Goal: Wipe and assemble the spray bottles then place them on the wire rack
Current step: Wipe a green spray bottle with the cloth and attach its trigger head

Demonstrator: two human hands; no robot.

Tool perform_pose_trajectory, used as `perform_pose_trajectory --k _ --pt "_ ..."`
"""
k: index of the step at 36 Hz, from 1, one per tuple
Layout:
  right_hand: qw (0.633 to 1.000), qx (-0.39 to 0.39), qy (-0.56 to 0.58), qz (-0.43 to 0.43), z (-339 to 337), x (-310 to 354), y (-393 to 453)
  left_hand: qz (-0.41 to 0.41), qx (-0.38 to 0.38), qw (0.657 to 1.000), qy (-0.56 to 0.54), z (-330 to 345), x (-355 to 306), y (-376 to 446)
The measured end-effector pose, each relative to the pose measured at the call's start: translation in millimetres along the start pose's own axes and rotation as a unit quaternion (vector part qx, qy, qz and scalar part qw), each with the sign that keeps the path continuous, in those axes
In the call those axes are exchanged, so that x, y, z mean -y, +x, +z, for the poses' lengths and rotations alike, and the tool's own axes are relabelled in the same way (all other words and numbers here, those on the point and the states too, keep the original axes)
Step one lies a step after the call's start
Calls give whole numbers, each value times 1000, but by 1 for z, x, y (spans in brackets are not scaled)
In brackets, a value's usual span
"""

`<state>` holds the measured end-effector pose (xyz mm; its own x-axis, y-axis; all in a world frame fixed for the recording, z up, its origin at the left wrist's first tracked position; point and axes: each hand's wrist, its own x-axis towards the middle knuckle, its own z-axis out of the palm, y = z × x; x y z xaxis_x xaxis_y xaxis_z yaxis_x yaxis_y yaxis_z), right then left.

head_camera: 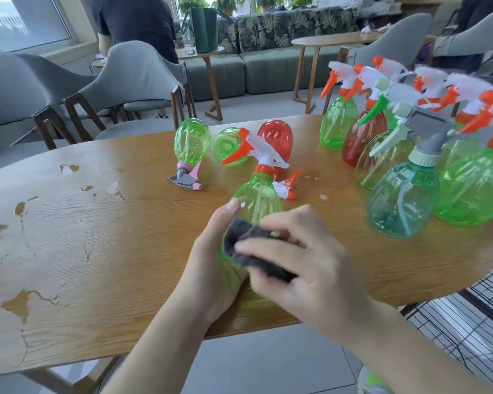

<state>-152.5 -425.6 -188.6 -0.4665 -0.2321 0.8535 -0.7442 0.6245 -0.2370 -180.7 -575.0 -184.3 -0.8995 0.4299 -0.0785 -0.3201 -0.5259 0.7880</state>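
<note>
The wooden table (69, 237) has a grained oak-coloured top, with its veneer chipped in patches toward the left edge. Near the far edge lies a clear green bottle with a grey-and-pink trigger head (190, 155), tipped over with its nozzle toward the near side. Just right of it a second green bottle (227, 146) and a red bottle (276, 139) also lie down, and a loose orange-and-white trigger head (288, 186) rests on the wood beside them.

At the middle of the table, toward the near edge, the left hand (211, 268) curls round the base of a translucent green spray bottle (258, 194), thumb up its side, tilting its orange-and-white head away. The right hand (305, 260), fingers bent and blurred, presses a dark grey fuzzy cloth (251, 248) against the bottle's lower body.

Along the right edge stands a crowded row of assembled bottles (404, 200), bulbous ribbed plastic in green, red and teal. Below the near right corner, black wire rack (467, 317) bars show.
</note>
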Motion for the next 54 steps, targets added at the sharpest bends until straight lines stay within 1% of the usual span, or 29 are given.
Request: perform_pose_trajectory --k 2,4,6,8,11,13,17,19,23,26,28,30,33,36,38,40,44,46,48,51,54 --pt "999 26 -14 -45 3 2 -4 -26 16 999 -9 -1 -2 -3" --pt "996 41 -28 -73 3 0 -6 -33 13 999 -13 -3 -3 -4" --pt "995 38 -34 -81 1 -3 -6 -27 15 999 -8 -1 -4 -3" --pt "997 21 -30 -71 -1 -6 -2 -14 29 999 -16 0 -3 -2" --pt "999 -18 -12 -23 -4 -10 4 23 38 999 -15 -1 -1 1" --pt "999 -31 -3 22 -7 -14 8 36 34 999 -9 -2 -1 2" --pt "988 -60 23 140 -13 -28 13 22 40 999 4 -3 -2 1" --pt "983 -66 37 169 -13 -31 13 13 45 999 14 -2 -1 0" --pt "988 -66 49 129 -12 -24 10 13 40 999 2 -3 -1 -1" --pt "995 -53 39 81 -11 -20 8 14 42 999 16 -4 -1 -1" --pt "996 -50 33 68 -11 -21 8 15 41 999 23 -4 -1 0" --pt "994 -58 29 83 -12 -24 8 20 46 998 34 -4 -1 1" --pt "989 -67 40 127 -13 -26 9 21 40 998 41 -3 1 2" --pt "990 -54 44 122 -12 -20 6 17 30 999 40 -3 2 2" --pt "994 -41 44 93 -10 -13 4 13 29 999 34 -3 2 1" --pt "998 -31 35 45 -7 -6 1 -1 29 999 12 -3 0 1" --pt "999 3 1 -48 3 2 -6 -63 60 996 -39 -1 -3 -2" --pt "997 11 -13 -73 6 1 -8 -65 57 995 -52 -1 -4 -3" --pt "996 14 -22 -88 6 -2 -9 -50 46 997 -41 -1 -4 -3" --pt "996 2 -33 -85 3 -7 -5 -22 35 999 -22 0 -3 -1" --pt "998 -34 -35 -37 -1 -12 1 8 24 1000 -7 -2 -2 2"
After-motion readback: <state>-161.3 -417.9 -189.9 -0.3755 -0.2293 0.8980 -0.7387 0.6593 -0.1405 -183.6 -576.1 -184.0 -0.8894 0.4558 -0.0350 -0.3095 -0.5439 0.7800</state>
